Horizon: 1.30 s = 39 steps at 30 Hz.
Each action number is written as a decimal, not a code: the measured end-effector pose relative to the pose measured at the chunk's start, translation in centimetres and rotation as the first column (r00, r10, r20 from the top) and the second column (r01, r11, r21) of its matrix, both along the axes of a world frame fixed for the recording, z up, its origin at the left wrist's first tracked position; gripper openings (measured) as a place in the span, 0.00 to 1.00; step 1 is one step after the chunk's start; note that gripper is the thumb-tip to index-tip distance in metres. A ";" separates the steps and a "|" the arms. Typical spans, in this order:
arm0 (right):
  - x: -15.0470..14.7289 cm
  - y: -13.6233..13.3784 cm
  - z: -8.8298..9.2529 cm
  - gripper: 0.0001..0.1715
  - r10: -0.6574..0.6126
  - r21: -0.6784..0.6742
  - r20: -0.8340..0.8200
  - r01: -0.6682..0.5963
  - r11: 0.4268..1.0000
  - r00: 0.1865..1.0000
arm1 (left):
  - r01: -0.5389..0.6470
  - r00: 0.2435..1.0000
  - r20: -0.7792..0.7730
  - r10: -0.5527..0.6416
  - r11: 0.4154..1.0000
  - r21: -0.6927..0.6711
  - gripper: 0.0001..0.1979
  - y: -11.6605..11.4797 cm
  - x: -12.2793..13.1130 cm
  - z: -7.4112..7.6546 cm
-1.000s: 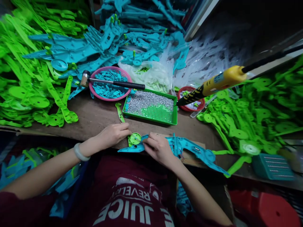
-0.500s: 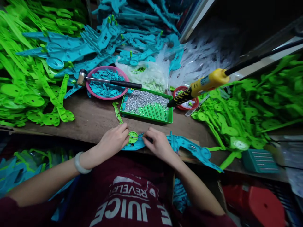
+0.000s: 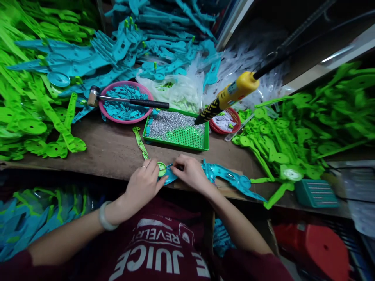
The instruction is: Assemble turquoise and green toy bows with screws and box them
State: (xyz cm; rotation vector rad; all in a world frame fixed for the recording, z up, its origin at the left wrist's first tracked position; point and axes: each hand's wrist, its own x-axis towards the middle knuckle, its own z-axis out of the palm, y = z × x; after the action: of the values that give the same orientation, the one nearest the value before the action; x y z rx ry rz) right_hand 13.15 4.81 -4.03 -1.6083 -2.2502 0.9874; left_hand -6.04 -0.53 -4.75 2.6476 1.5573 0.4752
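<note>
Head view: blue part point(image 3: 218, 170) lies at five o'clock from green tray point(image 3: 190, 137); left hand point(image 3: 142, 180) bent beside green disc point(image 3: 161, 169), right hand point(image 3: 190, 172) curled over part, both grasps indeterminable. Uneven pressure could unseat disc.

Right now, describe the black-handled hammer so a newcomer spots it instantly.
On the brown worktop, find the round pink plastic basin of small blue plastic pieces. The black-handled hammer lies across it, head past the left rim; its silver metal shaft sets it apart from those pieces.

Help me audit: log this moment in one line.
left hand: at green disc | right hand: on blue part | hammer: across bowl
</note>
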 end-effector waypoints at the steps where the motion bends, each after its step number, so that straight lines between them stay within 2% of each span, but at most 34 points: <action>1: -0.1 0.1 0.1 0.07 -0.008 -0.019 0.009 0.008 1.000 1.000 | -0.035 0.999 -0.010 0.035 0.999 -0.007 0.12 -0.3 0.4 0.0; 3: -0.1 0.4 0.3 0.05 -0.025 -0.069 -0.001 0.025 0.997 1.000 | -0.099 0.995 -0.015 0.098 0.994 -0.045 0.09 -0.6 1.1 0.1; 5: 0.1 0.7 0.3 0.04 -0.035 -0.134 -0.059 0.027 0.991 0.998 | -0.142 0.990 0.007 0.143 0.987 -0.073 0.11 -0.8 1.6 0.2; 8: 0.6 1.1 0.0 0.04 -0.012 -0.219 -0.192 -0.031 0.975 0.981 | -0.170 0.977 0.112 0.179 0.982 -0.087 0.09 -1.0 1.8 0.1; 10: 0.6 1.2 -0.2 0.04 0.031 -0.220 -0.233 -0.083 0.972 0.972 | -0.182 0.967 0.166 0.195 0.979 -0.092 0.07 -1.2 1.5 -0.1; 17: 0.5 0.7 -0.3 0.08 0.186 0.039 -0.230 -0.182 0.982 0.955 | -0.132 0.978 0.145 0.148 0.984 -0.117 0.08 -1.1 0.0 0.5; 22: 1.9 0.1 -0.7 0.08 0.286 0.131 -0.303 -0.257 0.957 0.909 | -0.079 0.982 0.162 0.098 0.990 -0.117 0.08 -1.0 0.3 0.6; 28: 2.8 0.3 -0.9 0.11 0.395 0.179 -0.211 -0.362 0.915 0.894 | 0.020 0.993 0.117 -0.018 1.000 -0.022 0.14 -1.2 1.0 0.3; 34: 3.2 0.6 -0.9 0.12 0.475 0.219 -0.189 -0.435 0.874 0.859 | 0.024 0.997 0.074 -0.024 1.000 -0.006 0.14 -1.3 0.9 0.3; 39: 2.9 0.7 -0.8 0.16 0.498 0.283 0.096 -0.503 0.817 0.862 | 0.055 0.995 -0.082 -0.063 0.994 -0.097 0.13 -0.8 1.0 1.1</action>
State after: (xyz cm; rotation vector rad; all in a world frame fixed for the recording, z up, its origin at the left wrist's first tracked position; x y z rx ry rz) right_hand 16.06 5.51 -4.87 -0.9139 -2.7455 0.6730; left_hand -5.00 -1.37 -3.68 2.6655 1.4781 0.2814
